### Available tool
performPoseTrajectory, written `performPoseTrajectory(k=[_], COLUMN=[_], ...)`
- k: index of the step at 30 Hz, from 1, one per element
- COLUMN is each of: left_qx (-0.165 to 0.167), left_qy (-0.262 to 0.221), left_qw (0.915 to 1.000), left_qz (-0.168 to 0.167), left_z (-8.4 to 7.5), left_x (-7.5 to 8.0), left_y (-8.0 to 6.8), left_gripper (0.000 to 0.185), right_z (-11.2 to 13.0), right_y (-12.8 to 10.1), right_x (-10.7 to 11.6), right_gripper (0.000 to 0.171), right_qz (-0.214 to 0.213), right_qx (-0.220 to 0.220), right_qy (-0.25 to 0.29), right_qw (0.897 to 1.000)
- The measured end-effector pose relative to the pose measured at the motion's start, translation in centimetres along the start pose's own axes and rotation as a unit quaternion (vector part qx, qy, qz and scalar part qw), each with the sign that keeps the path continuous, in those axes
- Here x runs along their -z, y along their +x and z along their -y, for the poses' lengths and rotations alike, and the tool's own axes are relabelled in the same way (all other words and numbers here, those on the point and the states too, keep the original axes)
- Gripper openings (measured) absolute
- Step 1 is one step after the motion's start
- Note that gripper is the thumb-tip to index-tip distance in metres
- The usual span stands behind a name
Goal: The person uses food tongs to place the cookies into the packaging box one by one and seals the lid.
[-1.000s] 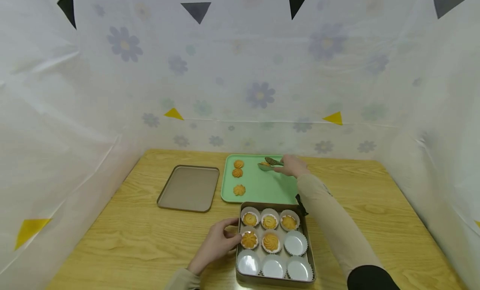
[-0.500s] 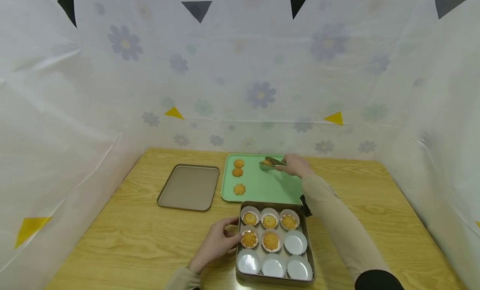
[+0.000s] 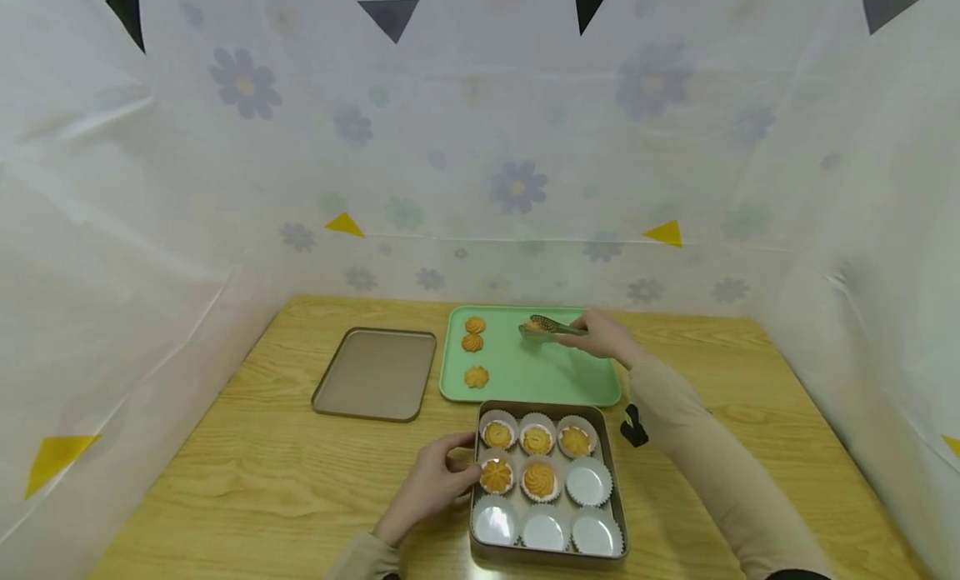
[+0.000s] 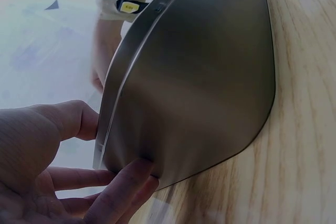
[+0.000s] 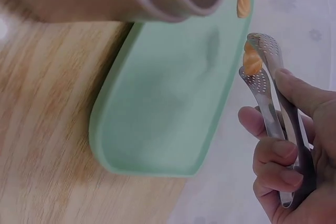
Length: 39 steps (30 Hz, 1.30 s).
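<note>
My right hand (image 3: 606,334) grips metal tongs (image 5: 289,135) with perforated tips. A piped, golden cookie (image 5: 252,61) is pinched between those tips, over the green tray (image 3: 525,380). Three more swirled cookies (image 3: 476,377) lie along the tray's left side. My left hand (image 3: 429,482) holds the left wall of a deep square metal tin (image 3: 549,555), thumb at the rim and fingers against the outside. Inside the tin stand white paper cups in rows; the back row and two of the middle row hold cookies, while the middle-right cup (image 3: 588,482) and the front cups are empty.
A shallow brown metal tray (image 3: 377,373) lies left of the green one, with nothing on it. All stand on a wood-grain table (image 3: 225,472). A flower-printed sheet (image 3: 450,130) hangs behind and at the sides.
My right hand has drawn slightly to the right and up with the tongs, and the cookie has come along between their tips. The left hand stays at the tin.
</note>
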<state>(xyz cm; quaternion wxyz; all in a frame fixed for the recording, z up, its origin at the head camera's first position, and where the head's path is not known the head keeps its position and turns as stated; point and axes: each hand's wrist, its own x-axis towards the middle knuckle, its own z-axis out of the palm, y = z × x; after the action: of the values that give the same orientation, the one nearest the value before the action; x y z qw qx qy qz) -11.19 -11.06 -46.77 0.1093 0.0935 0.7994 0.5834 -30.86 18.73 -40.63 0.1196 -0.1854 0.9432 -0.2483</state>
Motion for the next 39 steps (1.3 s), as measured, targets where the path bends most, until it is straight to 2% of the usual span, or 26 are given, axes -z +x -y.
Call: performPoseTrajectory(k=[8,11,13,16,20,27,31,39], left_qx=[-0.002,-0.003,-0.004,-0.006,-0.007,-0.004,-0.005,-0.010], left_qy=[0.005,0.008,0.013,0.019,0.023,0.014,0.011,0.023], left_qw=[1.0000,0.9999,0.9999,0.9998,0.9997,0.9999,0.9999,0.9997], left_qz=[0.003,0.005,0.004,0.000,0.000,0.006,0.007,0.004], left_z=[-0.1,0.0,0.1,0.2,0.2,0.2,0.2,0.1], left_x=[0.0,0.1,0.1,0.1,0.2,0.3,0.3,0.4], left_y=[0.0,0.0,0.0,0.0,0.1,-0.1,-0.1,0.0], left_gripper=[0.055,0.055,0.055,0.055,0.055,0.056,0.056,0.054], right_z=[-0.6,-0.7,-0.7,-0.6,-0.4,-0.3,-0.3,-0.4], right_y=[-3.1,-4.2,-5.0,-6.2,-7.7,-10.0,-11.8,-14.6], right_x=[0.5,0.8,1.1,1.4,2.0,2.7,3.3,4.2], right_gripper=[0.028,0.025,0.027,0.039,0.051,0.040,0.043,0.045], right_qz=[0.015,0.015,0.009,-0.001,0.005,0.008,0.007,0.049], right_qx=[0.042,0.058,0.072,0.090,0.082,0.106,0.125,0.148], right_qy=[0.007,0.009,0.004,-0.011,-0.012,-0.009,-0.016,-0.058], right_qw=[0.999,0.998,0.997,0.996,0.997,0.994,0.992,0.986])
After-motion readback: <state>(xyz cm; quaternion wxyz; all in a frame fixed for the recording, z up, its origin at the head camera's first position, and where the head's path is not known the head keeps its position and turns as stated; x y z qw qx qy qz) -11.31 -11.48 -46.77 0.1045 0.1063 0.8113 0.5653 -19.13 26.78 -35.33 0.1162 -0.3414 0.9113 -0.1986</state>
